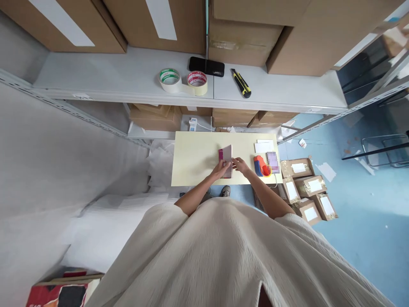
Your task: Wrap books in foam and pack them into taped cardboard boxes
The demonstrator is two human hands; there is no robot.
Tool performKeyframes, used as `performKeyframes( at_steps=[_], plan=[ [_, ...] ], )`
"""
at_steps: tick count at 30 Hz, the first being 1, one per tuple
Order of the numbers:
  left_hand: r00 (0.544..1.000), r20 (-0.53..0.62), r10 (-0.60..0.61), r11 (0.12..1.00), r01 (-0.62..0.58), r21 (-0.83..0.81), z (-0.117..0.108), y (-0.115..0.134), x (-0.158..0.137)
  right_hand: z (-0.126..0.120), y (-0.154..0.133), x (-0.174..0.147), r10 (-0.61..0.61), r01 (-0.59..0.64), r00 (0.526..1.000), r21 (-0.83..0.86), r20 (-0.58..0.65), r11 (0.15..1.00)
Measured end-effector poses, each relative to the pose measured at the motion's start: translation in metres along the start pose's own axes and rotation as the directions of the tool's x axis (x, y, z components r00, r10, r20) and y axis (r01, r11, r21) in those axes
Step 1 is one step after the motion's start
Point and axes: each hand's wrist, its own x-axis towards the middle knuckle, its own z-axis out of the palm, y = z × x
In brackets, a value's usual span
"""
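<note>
Above the pale yellow table (194, 157), a thin book-like item (227, 153) with a greyish-pink face and a magenta strip stands on edge, tilted. My left hand (220, 169) is closed around its lower left part. At its right edge is my right hand (240, 165), with bent fingers that look pinched on that edge. To the right of my right hand lies a red and blue tape dispenser (260, 165). A purple patterned item (273, 162), partly blurred, sits beside it, and white paper slips (263, 146) lie behind.
A grey shelf (128, 76) crosses in front, carrying tape rolls (170, 79), a black phone (206, 67), a yellow-black box cutter (241, 83) and large cartons (243, 38). Several small cartons (308, 186) lie on the blue floor at right. White packing material (159, 164) piles up left of the table.
</note>
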Motion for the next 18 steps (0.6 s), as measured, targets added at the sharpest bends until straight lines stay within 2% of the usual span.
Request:
performKeyframes(
  at_steps=[3, 6, 11, 14, 18],
  plan=[
    [0.998, -0.062, -0.011, 1.0, 0.009, -0.019, -0.017, -0.008, -0.008, 0.017, -0.008, -0.003, -0.016, 0.013, 0.995, 0.033, 0.097, 0.999],
    [0.988, -0.132, -0.078, 0.995, 0.068, -0.08, -0.037, -0.021, -0.015, 0.039, -0.015, -0.005, -0.042, 0.028, 0.971, 0.063, 0.236, 0.998],
    [0.922, -0.303, -0.241, 0.967, 0.202, -0.155, -0.067, -0.049, -0.023, 0.079, -0.019, -0.008, -0.045, 0.003, 0.9, 0.096, 0.433, 0.995],
    [0.894, -0.33, -0.302, 0.951, 0.259, -0.17, -0.082, -0.062, -0.021, 0.098, -0.017, -0.008, -0.015, -0.029, 0.886, 0.087, 0.463, 0.996],
    [0.889, -0.315, -0.332, 0.933, 0.26, -0.249, -0.093, -0.071, -0.012, 0.112, -0.014, -0.007, 0.015, -0.063, 0.885, 0.087, 0.466, 0.994]
  ],
)
